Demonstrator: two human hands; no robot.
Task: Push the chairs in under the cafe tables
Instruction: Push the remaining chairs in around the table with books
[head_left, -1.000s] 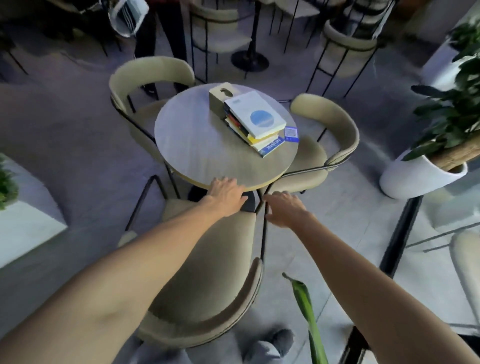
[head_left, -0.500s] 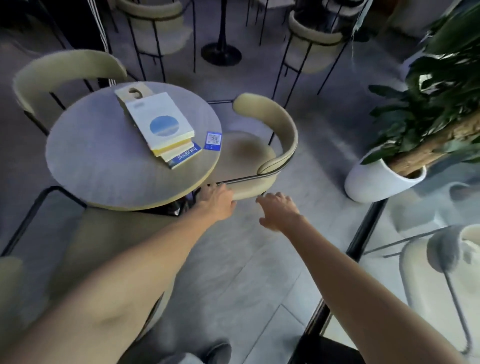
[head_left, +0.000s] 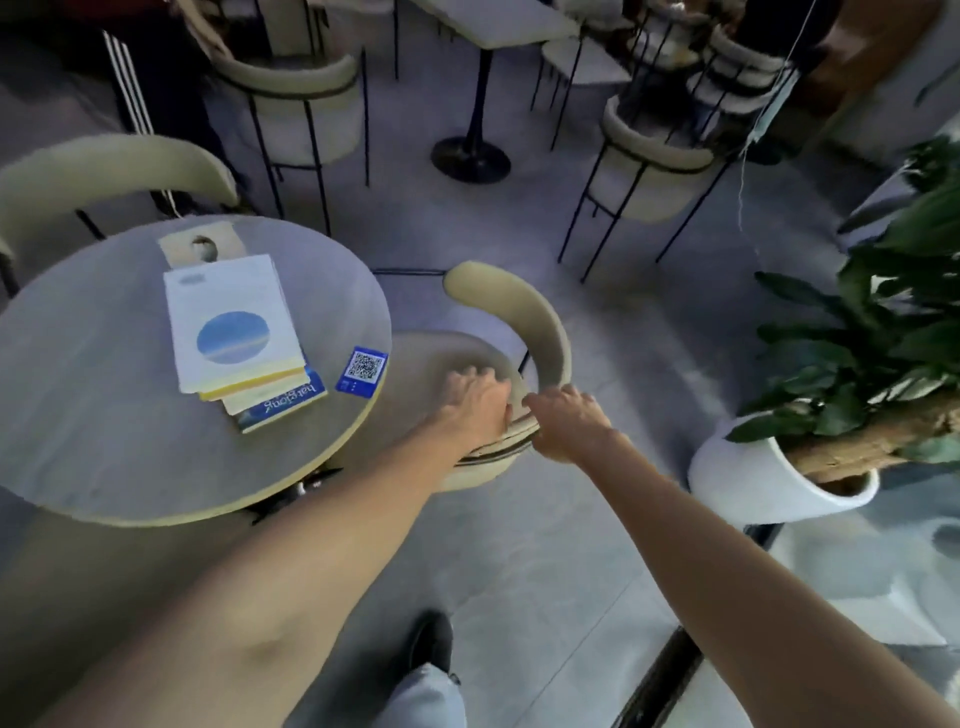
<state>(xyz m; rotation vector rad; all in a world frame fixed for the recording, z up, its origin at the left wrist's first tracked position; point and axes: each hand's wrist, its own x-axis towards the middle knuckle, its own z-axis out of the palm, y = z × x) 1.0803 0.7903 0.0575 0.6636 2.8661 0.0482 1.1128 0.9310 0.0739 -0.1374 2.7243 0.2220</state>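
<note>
Far chair (head_left: 104, 166): cream curved back showing past the table's 10 o'clock edge, seat hidden under the top.
Table (head_left: 93, 415): round, pale grey top with a light rim, filling the left half of the view.
On the table: a tan box (head_left: 200, 247) with a round hole at the 12 o'clock side; just this side of it a stack of books (head_left: 239, 338) – top cover white with a blue oval, bottom one blue with white lettering seen upside down, too blurred to read surely. A small blue QR card (head_left: 362, 370) lies at the table's 3 o'clock edge.
Chair (head_left: 519, 317): cream, curved backrest, at the table's 3 o'clock, seat partly tucked under the top.
Left hand (head_left: 475, 402): palm down on the seat's near edge, fingers spread a little and laid flat against the cushion.
Right hand (head_left: 566, 418): just beside the left, wrapped over the near end of the backrest where it meets the dark frame – fingers curled around it, grip closed.
Floor (head_left: 545, 571): grey tiles; a dark shoe (head_left: 431, 639) at 6 o'clock.
Room: more cream chairs and a black pedestal table base (head_left: 470, 156) toward 12 o'clock.
Right side: a leafy plant in a tilted white pot (head_left: 748, 478) at 3 o'clock.
</note>
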